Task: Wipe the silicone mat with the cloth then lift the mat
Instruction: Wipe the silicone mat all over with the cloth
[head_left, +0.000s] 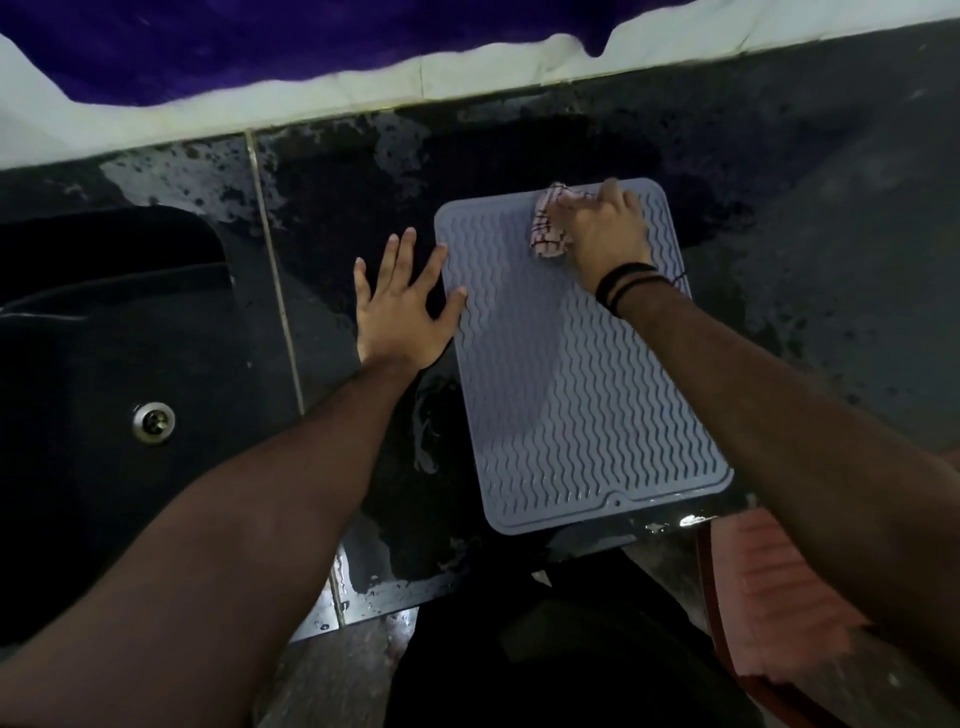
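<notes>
A grey-blue silicone mat (576, 395) with wavy ridges lies flat on the dark wet countertop (337, 218). At the mat's far end my right hand (605, 234) presses a crumpled pink patterned cloth (548, 226) onto it. My left hand (402, 306) is spread flat with fingers apart at the mat's left edge. Its thumb and forefinger touch the mat, and its palm rests on the counter. It holds nothing.
A dark sink (104, 374) with a metal drain (153, 422) sits to the left. Behind the counter runs a white tiled wall (363, 88) with purple fabric (260, 41) above. A reddish plastic item (769, 587) stands below the counter's front edge at the right.
</notes>
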